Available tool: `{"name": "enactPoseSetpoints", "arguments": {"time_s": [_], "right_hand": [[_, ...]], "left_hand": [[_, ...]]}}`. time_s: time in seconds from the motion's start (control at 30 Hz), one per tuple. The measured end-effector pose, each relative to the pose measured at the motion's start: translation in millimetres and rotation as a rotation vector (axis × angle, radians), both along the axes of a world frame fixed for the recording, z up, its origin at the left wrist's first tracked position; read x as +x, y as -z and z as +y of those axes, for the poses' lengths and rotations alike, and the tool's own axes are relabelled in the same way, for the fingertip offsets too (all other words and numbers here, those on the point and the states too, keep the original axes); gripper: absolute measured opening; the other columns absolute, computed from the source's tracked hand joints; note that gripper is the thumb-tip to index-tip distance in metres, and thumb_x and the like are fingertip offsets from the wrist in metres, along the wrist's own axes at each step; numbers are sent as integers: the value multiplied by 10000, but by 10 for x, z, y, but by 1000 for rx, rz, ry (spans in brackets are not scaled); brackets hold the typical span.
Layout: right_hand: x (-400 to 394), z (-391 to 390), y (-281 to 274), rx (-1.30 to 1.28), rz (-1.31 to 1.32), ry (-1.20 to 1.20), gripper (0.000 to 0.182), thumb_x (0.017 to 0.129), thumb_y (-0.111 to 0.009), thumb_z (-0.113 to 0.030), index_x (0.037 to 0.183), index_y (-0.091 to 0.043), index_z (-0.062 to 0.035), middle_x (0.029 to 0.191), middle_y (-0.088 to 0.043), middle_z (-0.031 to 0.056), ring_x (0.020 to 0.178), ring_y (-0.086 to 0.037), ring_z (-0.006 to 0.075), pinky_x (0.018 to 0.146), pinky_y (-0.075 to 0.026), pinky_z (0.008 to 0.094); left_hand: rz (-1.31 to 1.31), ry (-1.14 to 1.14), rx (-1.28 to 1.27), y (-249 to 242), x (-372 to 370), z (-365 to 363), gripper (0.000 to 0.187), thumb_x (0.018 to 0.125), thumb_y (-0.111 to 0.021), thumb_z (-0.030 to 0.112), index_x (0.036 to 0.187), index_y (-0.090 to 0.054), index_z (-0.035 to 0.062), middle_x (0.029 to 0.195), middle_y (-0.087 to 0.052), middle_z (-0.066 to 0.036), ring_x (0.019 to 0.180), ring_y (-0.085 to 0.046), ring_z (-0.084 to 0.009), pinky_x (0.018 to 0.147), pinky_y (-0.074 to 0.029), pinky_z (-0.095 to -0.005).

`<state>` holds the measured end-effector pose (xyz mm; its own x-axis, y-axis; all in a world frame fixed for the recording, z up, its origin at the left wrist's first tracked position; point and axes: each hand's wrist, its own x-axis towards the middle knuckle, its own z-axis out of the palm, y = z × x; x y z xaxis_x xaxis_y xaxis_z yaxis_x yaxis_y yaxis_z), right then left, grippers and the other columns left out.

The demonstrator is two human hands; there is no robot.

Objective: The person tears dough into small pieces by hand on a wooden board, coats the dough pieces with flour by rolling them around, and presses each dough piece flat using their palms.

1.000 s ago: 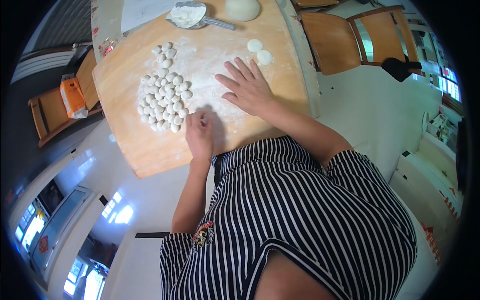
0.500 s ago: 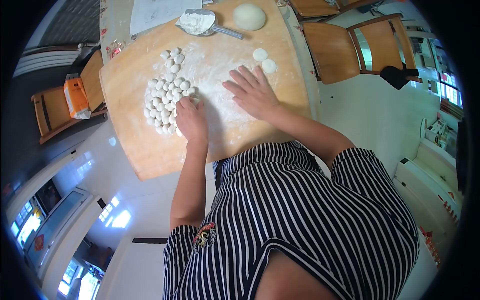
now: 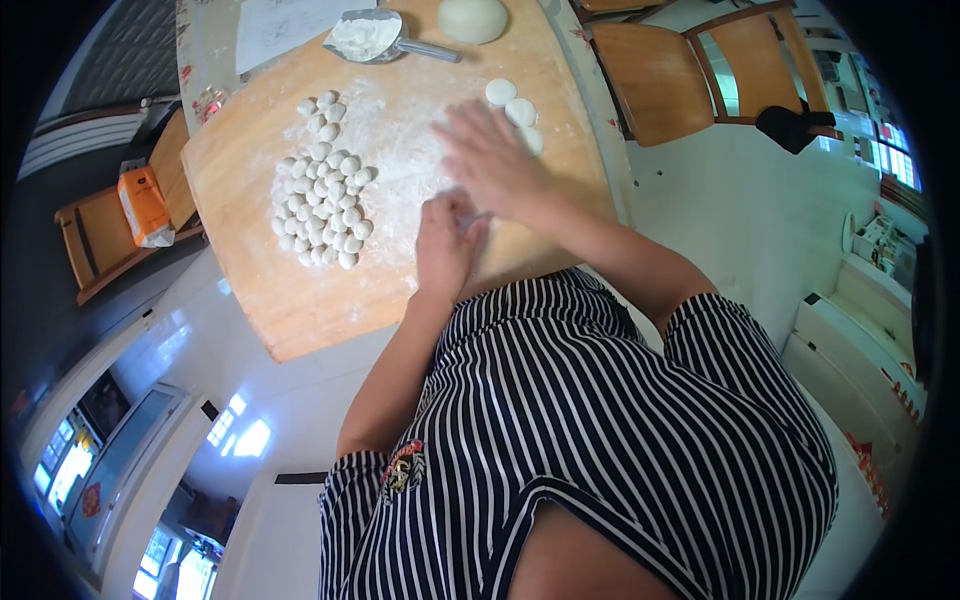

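Note:
My right hand (image 3: pixel 490 160) is over the floured wooden board (image 3: pixel 300 320), fingers stretched out and smeared by motion. Just beyond it lie three flattened white dough rounds (image 3: pixel 501 92) in a row; the nearest is close to the hand. My left hand (image 3: pixel 445 240) rests low over the board beside the right wrist, its fingers curled; whatever they hold is hidden. To the left, many small dough pieces (image 3: pixel 320 205) sit in a dense cluster, with several more trailing off above it. Neither hand touches the cluster.
A metal scoop (image 3: pixel 430 50) full of flour (image 3: pixel 365 38) lies at the board's far side, next to a large dough ball (image 3: pixel 473 18). A printed sheet (image 3: pixel 290 30) is behind. Wooden chairs (image 3: pixel 650 85) stand right and left, one with an orange packet (image 3: pixel 145 205).
My left hand has left the dough cluster and moved right, beside my right wrist. A third flattened round now shows near my right hand. The view has shifted slightly.

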<state>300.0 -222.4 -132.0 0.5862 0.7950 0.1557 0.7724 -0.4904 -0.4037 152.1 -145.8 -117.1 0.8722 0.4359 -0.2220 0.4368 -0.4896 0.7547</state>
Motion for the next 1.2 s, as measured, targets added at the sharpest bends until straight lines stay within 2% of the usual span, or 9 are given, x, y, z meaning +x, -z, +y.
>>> {"name": "enactPoseSetpoints", "arguments": {"time_s": [0.03, 0.1, 0.17, 0.33, 0.5, 0.6, 0.8, 0.93, 1.2], "right_hand": [[-109, -12, -4, -49, -32, -71, 577, 1075, -467, -452, 1602, -437, -219, 1724, -245, 93, 1605, -173, 294, 1285, -100, 589], [-262, -45, 140, -46, -70, -114, 594, 1055, -497, -480, 1593, -450, -231, 1709, -280, 93, 1595, -195, 309, 1281, -107, 596], [-270, -99, 150, -188, -109, -161, 632, 1021, -512, -561, 1582, -464, -272, 1682, -356, 78, 1571, -239, 339, 1269, -122, 613], [-292, -53, 145, -135, -82, -121, 648, 980, -600, -535, 1558, -495, -261, 1639, -407, 100, 1559, -255, 356, 1259, -146, 629], [-272, -44, 141, -195, -93, -141, 659, 1007, -531, -567, 1588, -450, -267, 1662, -382, 69, 1574, -222, 343, 1269, -118, 621], [-287, -82, 167, -142, -92, -135, 624, 1004, -557, -529, 1562, -484, -259, 1652, -393, 70, 1569, -231, 344, 1264, -130, 627], [-226, -439, 169, -171, -250, -121, 513, 1008, -592, -407, 1492, -555, -242, 1623, -420, 81, 1549, -270, 355, 1241, -180, 648], [55, -545, 202, -41, -152, 171, 499, 1002, -599, -307, 1482, -553, -177, 1584, -451, 156, 1493, -351, 422, 1218, -218, 660], [931, -83, 482, 206, -130, 58, 358, 1031, -571, -122, 1384, -616, -86, 1473, -581, 161, 1435, -476, 350, 1204, -389, 458]], "left_hand": [[31, -29, 15, -50, -144, 80, 358, 892, -793, 155, 1164, -590, 42, 1111, -612, -165, 909, -655, -314, 809, -552, -430], [56, -115, 27, -72, -439, 258, 316, 894, -795, 141, 1139, -632, 25, 1075, -609, -145, 864, -636, -250, 776, -540, -376], [68, -228, 57, -137, -678, 398, 295, 902, -781, 130, 1144, -644, 32, 1072, -612, -135, 846, -630, -243, 767, -538, -371], [77, -454, 226, -226, -750, 648, 248, 934, -714, 94, 1175, -665, 58, 1106, -625, -129, 871, -650, -288, 770, -542, -411], [16, -114, 524, -22, -719, 869, 431, 893, -680, 26, 1303, -678, 160, 1178, -661, -111, 1045, -662, -300, 813, -525, -436], [98, -77, 626, 0, -648, 880, 448, 867, -693, 39, 1289, -683, 191, 1166, -669, -89, 1077, -655, -294, 836, -501, -444], [71, -59, 640, -5, -576, 832, 351, 825, -741, 40, 1173, -724, 82, 1067, -693, -149, 929, -674, -362, 778, -536, -473], [-54, -41, 502, -15, -471, 604, 320, 827, -761, 58, 1145, -725, 62, 1038, -696, -151, 913, -673, -353, 774, -538, -463], [-188, 106, 281, -143, 185, 4, 280, 850, -796, 108, 1110, -708, 56, 968, -676, -141, 826, -665, -331, 774, -540, -445]]}}
